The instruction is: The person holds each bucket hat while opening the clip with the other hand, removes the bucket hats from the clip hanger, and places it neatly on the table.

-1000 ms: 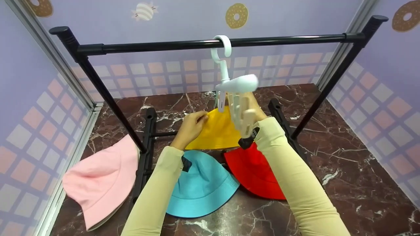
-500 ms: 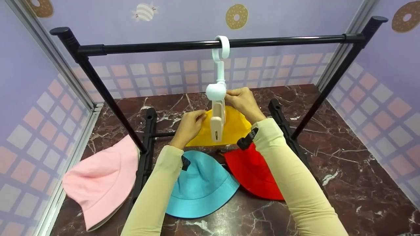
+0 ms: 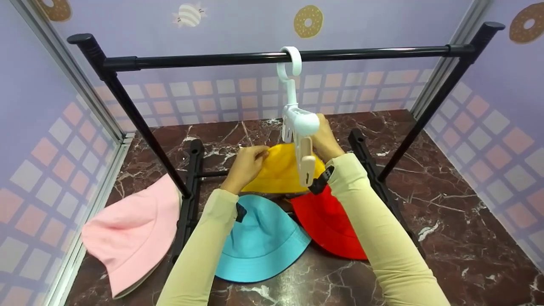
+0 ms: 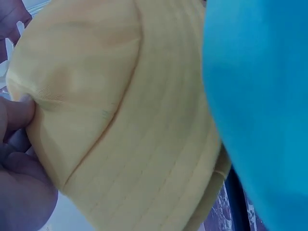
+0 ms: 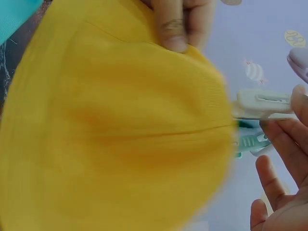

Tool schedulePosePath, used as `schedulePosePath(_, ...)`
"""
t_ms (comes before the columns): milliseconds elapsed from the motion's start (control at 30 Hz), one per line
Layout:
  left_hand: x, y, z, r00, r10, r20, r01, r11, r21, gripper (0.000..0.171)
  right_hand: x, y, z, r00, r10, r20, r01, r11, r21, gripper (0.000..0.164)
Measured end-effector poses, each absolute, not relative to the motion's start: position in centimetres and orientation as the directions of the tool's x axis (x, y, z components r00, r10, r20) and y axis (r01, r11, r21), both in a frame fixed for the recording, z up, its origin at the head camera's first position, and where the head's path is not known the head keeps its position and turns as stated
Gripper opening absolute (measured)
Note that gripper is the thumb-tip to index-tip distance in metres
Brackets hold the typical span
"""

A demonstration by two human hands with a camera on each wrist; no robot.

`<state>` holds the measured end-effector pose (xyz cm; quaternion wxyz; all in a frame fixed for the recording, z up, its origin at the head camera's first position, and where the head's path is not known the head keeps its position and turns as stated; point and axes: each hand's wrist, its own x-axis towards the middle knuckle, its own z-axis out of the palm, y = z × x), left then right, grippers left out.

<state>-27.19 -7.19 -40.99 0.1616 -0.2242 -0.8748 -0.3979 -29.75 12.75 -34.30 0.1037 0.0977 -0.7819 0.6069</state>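
A yellow bucket hat (image 3: 272, 174) is held up below a white clip hanger (image 3: 306, 123) that hooks over a black rail. My left hand (image 3: 246, 168) pinches the left side of its crown, thumb on the cloth in the left wrist view. Behind the hanger, my right hand (image 3: 325, 138) is partly hidden in the head view. The right wrist view shows its thumb and forefinger pinching a white clip (image 5: 264, 102) right at the top of the crown, other fingers spread. A green clip (image 5: 251, 142) sits just beside it.
A blue bucket hat (image 3: 263, 242) and a red one (image 3: 331, 225) lie in front, under my forearms. A pink hat (image 3: 131, 233) lies at the left. The black rack (image 3: 204, 62) spans the marble table, its posts on both sides.
The hanger swings: it turned end-on towards me half a second ago and now angles to the right again. My right hand shifts slightly with it; the left stays on the yellow hat.
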Motion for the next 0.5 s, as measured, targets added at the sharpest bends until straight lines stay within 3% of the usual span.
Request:
schedulePosePath(167, -27.1, -7.16, -41.31, -0.847, 0.26, 0.463, 0.522, 0.569, 0.635, 0.017, -29.88, 12.59, -33.89, -0.979, -0.005, 0.203, -0.192, 0.357, -0.914, 0.029)
schedulePosePath(333, -27.31, -7.11, -41.47, -0.857, 0.255, 0.448, 0.508, 0.571, 0.645, 0.016, -29.95, 12.35, -33.75, -0.987, -0.037, 0.154, -0.156, 0.384, -0.91, 0.013)
schedulePosePath(500, -27.12, -7.26, -41.58, -0.835, 0.275, 0.476, 0.544, 0.548, 0.636, 0.016, -29.89, 12.75, -33.95, -0.991, -0.088, 0.104, -0.129, 0.354, -0.926, 0.034)
